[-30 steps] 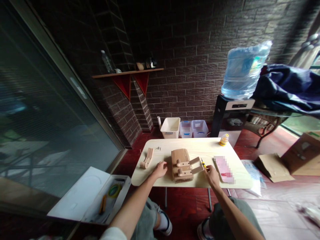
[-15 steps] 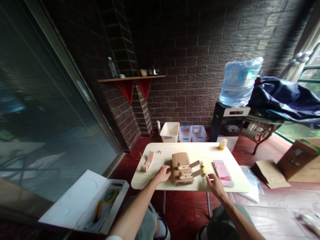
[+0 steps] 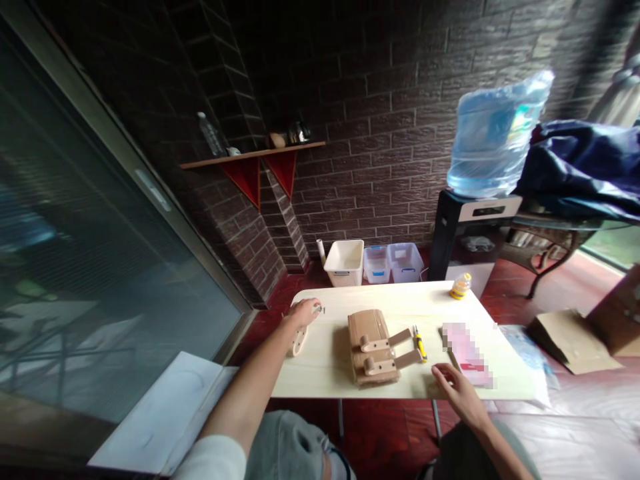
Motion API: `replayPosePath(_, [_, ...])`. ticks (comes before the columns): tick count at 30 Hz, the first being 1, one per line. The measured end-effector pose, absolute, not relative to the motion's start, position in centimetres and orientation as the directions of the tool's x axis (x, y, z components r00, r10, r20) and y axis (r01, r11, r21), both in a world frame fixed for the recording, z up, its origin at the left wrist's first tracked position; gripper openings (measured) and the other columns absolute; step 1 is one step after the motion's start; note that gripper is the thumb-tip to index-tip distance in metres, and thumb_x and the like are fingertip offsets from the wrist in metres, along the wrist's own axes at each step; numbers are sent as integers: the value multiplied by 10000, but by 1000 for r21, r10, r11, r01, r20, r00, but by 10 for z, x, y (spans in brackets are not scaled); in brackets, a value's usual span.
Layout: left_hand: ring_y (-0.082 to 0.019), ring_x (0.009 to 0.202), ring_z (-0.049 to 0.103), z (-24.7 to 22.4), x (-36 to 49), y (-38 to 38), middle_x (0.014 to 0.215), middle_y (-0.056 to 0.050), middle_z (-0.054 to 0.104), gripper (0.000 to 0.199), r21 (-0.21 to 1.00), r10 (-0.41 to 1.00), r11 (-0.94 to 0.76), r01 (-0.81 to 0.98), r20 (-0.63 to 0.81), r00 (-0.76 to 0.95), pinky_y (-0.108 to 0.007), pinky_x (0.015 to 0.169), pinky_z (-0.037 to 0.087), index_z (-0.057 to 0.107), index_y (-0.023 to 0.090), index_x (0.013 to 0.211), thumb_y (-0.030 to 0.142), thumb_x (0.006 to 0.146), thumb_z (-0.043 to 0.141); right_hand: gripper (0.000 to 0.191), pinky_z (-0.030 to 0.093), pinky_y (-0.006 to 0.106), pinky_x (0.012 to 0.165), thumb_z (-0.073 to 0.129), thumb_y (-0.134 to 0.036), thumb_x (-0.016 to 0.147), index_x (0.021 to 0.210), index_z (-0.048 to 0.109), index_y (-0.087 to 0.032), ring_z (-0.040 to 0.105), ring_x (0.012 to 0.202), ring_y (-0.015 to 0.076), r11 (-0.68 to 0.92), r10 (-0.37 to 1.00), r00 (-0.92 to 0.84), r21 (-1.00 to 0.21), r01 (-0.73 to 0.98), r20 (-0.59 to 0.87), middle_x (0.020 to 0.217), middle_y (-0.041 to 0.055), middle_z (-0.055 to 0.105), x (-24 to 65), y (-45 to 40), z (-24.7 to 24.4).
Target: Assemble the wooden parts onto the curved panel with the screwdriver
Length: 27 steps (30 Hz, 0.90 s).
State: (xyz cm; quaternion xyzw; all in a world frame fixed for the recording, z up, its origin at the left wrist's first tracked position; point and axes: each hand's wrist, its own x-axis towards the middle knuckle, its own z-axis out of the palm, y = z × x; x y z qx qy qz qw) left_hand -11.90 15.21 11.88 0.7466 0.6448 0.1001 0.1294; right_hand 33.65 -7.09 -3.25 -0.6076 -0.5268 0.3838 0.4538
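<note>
My left hand (image 3: 303,311) reaches over the far left of the table, its fingertips at a few small screws (image 3: 323,310). Its fingers look slightly apart, and no screw is visibly lifted. Under that wrist lies a wooden piece (image 3: 299,341) with holes, partly covered by my arm. At the table's middle a cardboard box (image 3: 369,325) bears two wooden pieces (image 3: 377,345) with dark screw holes and flat slats sticking out to the right. My right hand (image 3: 457,390) rests near the front edge, fingers loosely bent and apart, holding nothing. Close to it lies a yellow-and-black screwdriver (image 3: 419,345).
A pink, pixelated item (image 3: 467,353) lies right on the table (image 3: 320,380); a yellow-capped clear container (image 3: 461,286) stands at the far right corner. Behind are plastic bins (image 3: 345,263) and a water dispenser (image 3: 470,233). An open white box (image 3: 160,413) is at lower left.
My left hand has moved from beside the cardboard box to the screws at the far left. My right hand stays near the front edge. The view has shifted slightly.
</note>
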Motion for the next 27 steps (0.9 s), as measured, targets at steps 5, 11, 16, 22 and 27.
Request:
replayPosePath(5, [-241,1204,654,111,-123,188,1263,-58,735,372,177,986,-138,975,-71,152,-313,1050,456,709,238,1193,187,825,712,528,594,351,743,591,-651,904,1182,686,-212,729,900,265,-60,972,235,-980,190,-14,1092,121,751,333,-65,-28])
replayPosePath(11, [-247,1176,664,89,-118,217,1228,-61,748,336,84,984,-134,987,-110,143,-317,1033,452,730,249,1146,231,811,735,528,574,344,738,427,-620,1002,1306,597,-224,701,820,224,6,966,254,-991,132,40,1028,107,734,328,-59,-26])
replayPosePath(16, [-231,1068,694,78,-114,226,1099,-53,783,218,65,983,-125,990,-125,132,-281,942,468,767,255,1016,264,801,732,481,578,345,743,452,-592,1004,1284,624,-241,702,802,220,-16,976,215,-990,140,14,999,89,737,327,-53,-29])
replayPosePath(22, [-214,999,696,77,-108,225,946,-38,789,178,107,988,-99,989,-106,111,-251,865,464,780,266,901,412,818,721,465,584,341,718,477,-579,994,1237,670,-234,696,776,224,-23,975,224,-991,134,8,939,88,738,326,-50,-28])
replayPosePath(27, [-204,977,693,77,-105,223,918,-31,788,151,123,988,-105,987,-97,117,-245,843,461,784,269,872,397,819,724,474,578,341,737,459,-591,998,1221,679,-236,696,782,224,-37,977,214,-987,153,-3,911,77,734,329,-51,-30])
